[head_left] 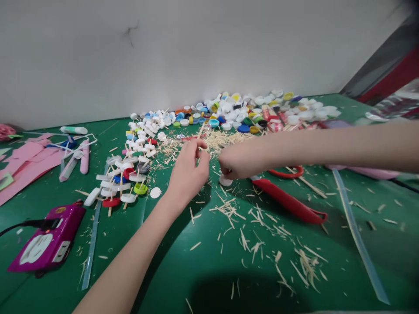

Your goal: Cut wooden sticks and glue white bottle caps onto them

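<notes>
My left hand [190, 168] is over the middle of the green table, its fingers curled inward. A thin pale wooden stick [200, 131] shows just past its fingertips; I cannot tell whether they grip it. Close by on the right, my right hand [240, 161] is closed with its fingertips pointing down. A round, whitish bottle cap [225, 180] shows at those fingertips, partly covered by them. Wood shavings [218, 141] are heaped behind both hands. To the right of my right hand lies a red-handled knife [288, 200], its blade mostly hidden.
Many loose bottle caps [229, 107] are piled along the wall. Caps joined by wooden sticks [121, 187] stand at left. Further left are a purple power bank [49, 237] with a cable, pink paper [32, 161] and a glue gun [75, 161]. Clear glue sticks [358, 235] lie about.
</notes>
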A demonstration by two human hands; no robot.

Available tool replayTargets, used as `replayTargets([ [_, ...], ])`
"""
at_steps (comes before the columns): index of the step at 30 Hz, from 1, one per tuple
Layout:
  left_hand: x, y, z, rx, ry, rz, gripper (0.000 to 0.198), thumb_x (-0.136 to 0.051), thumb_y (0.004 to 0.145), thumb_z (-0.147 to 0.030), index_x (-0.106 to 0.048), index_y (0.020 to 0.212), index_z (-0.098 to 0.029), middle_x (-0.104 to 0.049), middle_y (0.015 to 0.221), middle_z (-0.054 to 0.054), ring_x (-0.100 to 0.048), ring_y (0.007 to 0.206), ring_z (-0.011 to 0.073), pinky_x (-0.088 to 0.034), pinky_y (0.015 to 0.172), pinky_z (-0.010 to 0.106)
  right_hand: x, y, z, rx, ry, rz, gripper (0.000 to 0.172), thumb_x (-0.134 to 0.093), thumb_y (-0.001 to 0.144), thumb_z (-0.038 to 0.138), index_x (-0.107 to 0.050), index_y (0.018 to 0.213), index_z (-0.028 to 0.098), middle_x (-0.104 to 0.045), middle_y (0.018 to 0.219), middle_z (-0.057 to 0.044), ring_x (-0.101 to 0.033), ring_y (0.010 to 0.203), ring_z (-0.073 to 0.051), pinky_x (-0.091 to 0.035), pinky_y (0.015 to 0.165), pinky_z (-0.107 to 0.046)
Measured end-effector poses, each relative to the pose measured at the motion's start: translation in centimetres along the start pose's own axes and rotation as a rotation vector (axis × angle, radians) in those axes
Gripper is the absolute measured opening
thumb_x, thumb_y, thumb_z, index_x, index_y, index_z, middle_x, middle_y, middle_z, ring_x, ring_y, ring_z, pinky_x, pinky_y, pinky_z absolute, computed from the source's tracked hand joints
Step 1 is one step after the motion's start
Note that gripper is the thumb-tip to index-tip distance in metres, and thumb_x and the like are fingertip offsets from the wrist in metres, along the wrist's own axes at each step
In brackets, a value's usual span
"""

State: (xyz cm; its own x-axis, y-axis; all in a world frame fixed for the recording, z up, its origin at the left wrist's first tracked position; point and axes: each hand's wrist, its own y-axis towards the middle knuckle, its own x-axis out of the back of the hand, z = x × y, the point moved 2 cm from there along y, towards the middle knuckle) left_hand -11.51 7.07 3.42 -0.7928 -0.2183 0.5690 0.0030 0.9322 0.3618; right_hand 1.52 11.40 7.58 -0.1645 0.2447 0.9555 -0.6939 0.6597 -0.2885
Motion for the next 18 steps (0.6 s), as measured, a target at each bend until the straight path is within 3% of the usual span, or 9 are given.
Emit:
replayTargets([
  [1, -0.3, -0.2, -0.2, -0.012, 0.035, 0.049, 0.014, -0.04, 0.09, -0.025, -0.051, 0.097, -0.02, -0.055, 0.094, 0.004, -0.053, 0.079, 0.0147, -0.042, 0.068, 0.028, -0.3, -0.5, -0.5, 0.046, -0.031, 0.098, 0.031, -0.055, 0.08, 0.024, -0.059, 0.051, 0.014, -0.046, 0.04, 0.002, -0.041, 0.043, -0.009, -0.03, 0.051, -0.026],
  [3, -1.0, -0.8, -0.7, -0.061, 0.126, 0.173, 0.025, -0.047, 0.088, -0.04, -0.052, 0.103, -0.021, -0.054, 0.101, 0.004, -0.053, 0.077, 0.015, -0.042, 0.063, 0.028, -0.8, -1.6, -1.7, 0.052, 0.007, 0.136, 0.027, -0.05, 0.082, 0.028, -0.064, 0.062, 0.016, -0.054, 0.048, 0.0, -0.042, 0.042, -0.01, -0.03, 0.048, -0.026],
  [5, -1.8, -1.4, -1.1, -0.141, 0.223, 0.292, 0.038, -0.05, 0.084, -0.052, -0.052, 0.107, -0.022, -0.053, 0.104, 0.004, -0.053, 0.075, 0.0149, -0.04, 0.056, 0.025, -1.3, -2.7, -2.8, 0.047, 0.103, 0.112, 0.027, -0.045, 0.084, 0.029, -0.068, 0.076, 0.018, -0.061, 0.059, -0.002, -0.047, 0.046, -0.011, -0.032, 0.048, -0.027],
  [8, -2.9, -2.1, -1.4, -0.274, 0.343, 0.402, 0.033, -0.043, 0.089, -0.05, -0.055, 0.103, -0.022, -0.053, 0.095, 0.003, -0.053, 0.076, 0.0141, -0.037, 0.052, 0.023, -2.3, -4.2, -3.8, 0.077, 0.227, 0.062, 0.034, -0.038, 0.088, 0.035, -0.069, 0.087, 0.023, -0.065, 0.068, -0.002, -0.051, 0.049, -0.012, -0.033, 0.048, -0.027],
  [14, -3.9, -2.1, -1.4, -0.39, 0.435, 0.429, 0.032, -0.04, 0.092, -0.046, -0.056, 0.102, -0.02, -0.053, 0.092, 0.003, -0.053, 0.076, 0.0136, -0.035, 0.05, 0.021, -2.8, -5.5, -4.4, 0.146, 0.226, 0.067, 0.037, -0.034, 0.09, 0.034, -0.069, 0.088, 0.023, -0.065, 0.068, -0.002, -0.051, 0.052, -0.013, -0.033, 0.051, -0.027],
  [18, -4.4, -2.0, -1.3, -0.404, 0.419, 0.444, 0.033, -0.041, 0.091, -0.048, -0.057, 0.104, -0.022, -0.053, 0.089, 0.002, -0.054, 0.075, 0.013, -0.033, 0.047, 0.021, -3.1, -5.8, -4.7, 0.198, 0.088, 0.118, 0.034, -0.033, 0.091, 0.029, -0.066, 0.089, 0.022, -0.064, 0.068, -0.003, -0.051, 0.054, -0.014, -0.032, 0.052, -0.029],
])
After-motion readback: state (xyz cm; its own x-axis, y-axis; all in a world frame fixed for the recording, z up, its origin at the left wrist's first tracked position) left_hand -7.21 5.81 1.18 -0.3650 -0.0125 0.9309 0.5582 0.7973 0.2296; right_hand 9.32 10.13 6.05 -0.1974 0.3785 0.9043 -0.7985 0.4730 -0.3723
